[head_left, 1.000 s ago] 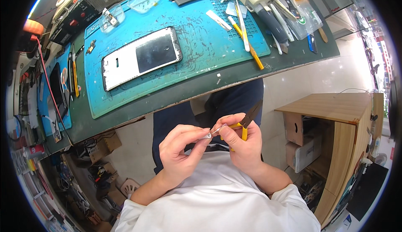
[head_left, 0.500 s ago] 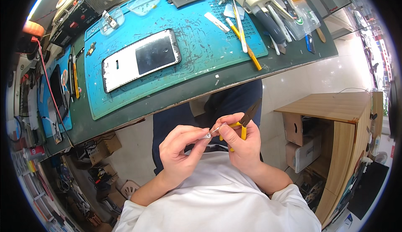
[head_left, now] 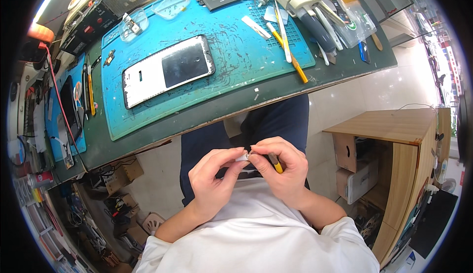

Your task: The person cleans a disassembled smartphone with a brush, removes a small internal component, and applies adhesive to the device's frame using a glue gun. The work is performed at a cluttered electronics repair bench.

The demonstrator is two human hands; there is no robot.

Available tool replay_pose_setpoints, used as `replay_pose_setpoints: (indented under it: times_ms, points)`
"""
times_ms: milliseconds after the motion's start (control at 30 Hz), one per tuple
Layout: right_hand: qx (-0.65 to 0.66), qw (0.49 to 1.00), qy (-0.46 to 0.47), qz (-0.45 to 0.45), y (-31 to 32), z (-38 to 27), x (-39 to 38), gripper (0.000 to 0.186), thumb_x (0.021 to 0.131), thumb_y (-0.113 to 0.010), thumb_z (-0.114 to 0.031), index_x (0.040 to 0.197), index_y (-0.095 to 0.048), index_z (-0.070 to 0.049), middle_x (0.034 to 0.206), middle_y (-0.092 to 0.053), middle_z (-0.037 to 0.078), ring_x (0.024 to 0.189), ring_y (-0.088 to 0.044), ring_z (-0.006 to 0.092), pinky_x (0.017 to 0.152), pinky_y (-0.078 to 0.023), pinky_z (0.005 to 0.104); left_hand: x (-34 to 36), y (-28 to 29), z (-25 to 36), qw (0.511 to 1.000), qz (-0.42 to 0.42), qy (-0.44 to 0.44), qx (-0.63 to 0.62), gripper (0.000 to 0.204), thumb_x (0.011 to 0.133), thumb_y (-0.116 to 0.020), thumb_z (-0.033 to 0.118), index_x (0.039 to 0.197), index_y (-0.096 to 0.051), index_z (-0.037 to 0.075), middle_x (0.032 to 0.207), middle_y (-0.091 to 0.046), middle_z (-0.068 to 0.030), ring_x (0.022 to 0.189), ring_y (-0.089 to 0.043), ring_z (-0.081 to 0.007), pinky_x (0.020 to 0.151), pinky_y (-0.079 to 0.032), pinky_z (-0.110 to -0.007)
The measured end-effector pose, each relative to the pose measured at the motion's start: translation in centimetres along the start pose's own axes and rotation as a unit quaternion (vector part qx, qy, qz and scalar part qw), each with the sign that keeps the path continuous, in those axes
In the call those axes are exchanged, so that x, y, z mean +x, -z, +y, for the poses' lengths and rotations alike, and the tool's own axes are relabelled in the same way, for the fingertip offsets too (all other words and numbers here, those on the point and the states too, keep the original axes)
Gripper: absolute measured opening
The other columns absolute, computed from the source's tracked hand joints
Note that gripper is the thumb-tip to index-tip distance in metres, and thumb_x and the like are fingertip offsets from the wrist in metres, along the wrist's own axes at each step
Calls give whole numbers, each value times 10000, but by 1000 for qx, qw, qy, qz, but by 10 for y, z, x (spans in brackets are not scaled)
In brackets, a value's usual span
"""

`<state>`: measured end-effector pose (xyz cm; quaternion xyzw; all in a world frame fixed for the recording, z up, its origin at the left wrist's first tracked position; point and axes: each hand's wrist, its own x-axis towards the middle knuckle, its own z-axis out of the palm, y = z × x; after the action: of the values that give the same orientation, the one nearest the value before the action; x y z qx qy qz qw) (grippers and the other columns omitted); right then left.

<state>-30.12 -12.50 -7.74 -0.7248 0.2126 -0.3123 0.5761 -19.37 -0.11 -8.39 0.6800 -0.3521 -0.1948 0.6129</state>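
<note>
Bright, whitish light filled the view, strongest at the right, where the pale tiled floor glared almost to plain white. Dim shadow lay below the dark green bench and inside the light-brown wooden cabinet. Straight edges bowed toward the round black border; the small white piece at mid-view lacked fine detail.

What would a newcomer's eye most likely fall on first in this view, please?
Probably the bright blue mat on the dark green bench, with a white-and-black phone-shaped panel lying on it. Next, perhaps, nearer the white shirt, the left hand pinching a small white piece, with the fingertips of the right hand close against it and a yellow-handled tool in that right hand.
</note>
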Motion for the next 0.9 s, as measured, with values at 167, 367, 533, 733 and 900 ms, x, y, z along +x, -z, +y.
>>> replay_pose_setpoints:
  times_ms: [167, 367, 533, 733, 900]
  points:
    - [-33, 999, 13, -18, 7, -2, 3, 234, 776, -764, 31, 996, -702, -21, 923, -686, 99, 747, -654, 165, 641, -528, 261, 10, 4, -2, 996, -40, -53, 58, 252, 828, -691, -110, 1061, -698, -15, 1049, -690, -153, 859, -681, -191, 750, -578, -268]
    - [-16, 994, -84, -72, 20, -21, 7, 170, 813, -791, -75, 926, -678, -18, 893, -687, 83, 752, -646, 181, 673, -512, 284, 14, -1, 7, 986, -42, -129, 99, 236, 781, -729, -95, 1001, -705, -14, 999, -708, -138, 839, -701, -243, 735, -582, -299]
    - [138, 972, -164, -94, 55, -37, 17, 290, 899, -738, -114, 1084, -528, -39, 1006, -683, 88, 873, -647, 115, 791, -532, 263, 18, -5, 10, 990, -79, -115, 11, 263, 801, -709, -115, 1045, -695, -17, 963, -699, -138, 768, -699, -188, 631, -583, -254]
    - [-384, 894, 26, 228, 151, -39, 109, 218, 890, -656, -138, 1051, -601, -2, 972, -633, 123, 873, -623, 260, 773, -502, 367, 38, -1, 23, 983, -113, -112, -90, 220, 916, -563, -118, 1101, -661, -53, 1005, -633, -163, 677, -685, -176, 530, -558, -232]
    - [-547, 815, 78, 173, 183, -4, 177, 220, 871, -700, -199, 1003, -667, -26, 1022, -640, 128, 932, -622, 328, 817, -498, 411, 57, 9, 47, 973, -129, -5, -190, 249, 1025, -451, 13, 1219, -604, -20, 978, -613, -138, 662, -676, -185, 504, -541, -236]
